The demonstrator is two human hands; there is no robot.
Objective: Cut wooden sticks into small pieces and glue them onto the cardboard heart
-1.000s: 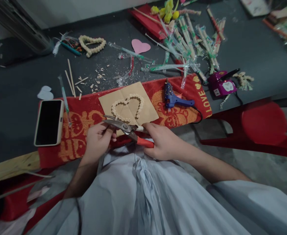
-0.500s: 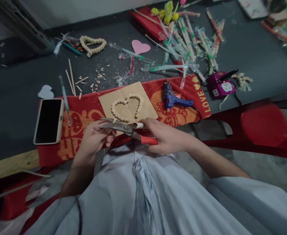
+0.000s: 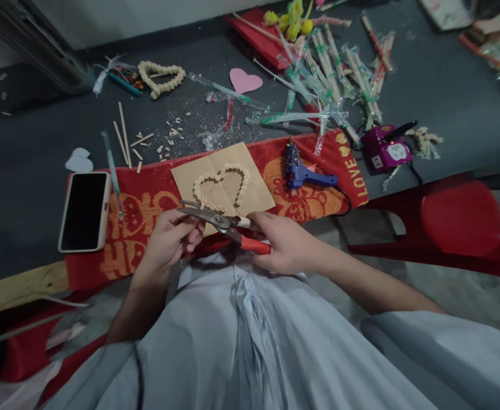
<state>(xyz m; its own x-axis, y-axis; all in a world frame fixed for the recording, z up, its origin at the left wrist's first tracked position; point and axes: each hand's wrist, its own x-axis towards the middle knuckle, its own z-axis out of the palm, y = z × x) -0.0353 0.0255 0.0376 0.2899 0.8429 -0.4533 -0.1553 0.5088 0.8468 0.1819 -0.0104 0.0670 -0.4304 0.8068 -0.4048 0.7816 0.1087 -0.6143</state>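
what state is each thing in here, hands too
right grip: closed around the shears' handles
left grip: fingers curled by the blades, anything held unclear
shears: blades slightly apart
phone: face up, screen dark
glue gun: lying on the towel, not held
brown paper: unfolded, creased
beige heart outline: on the paper, hollow
towel: spread out, partly covered
pink heart: lying flat

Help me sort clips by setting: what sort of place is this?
Likely an indoor craft workspace, though whether home or workshop isn't clear: a glue gun lies on a towel, small bits litter the tabletop, and the right hand holds shears.
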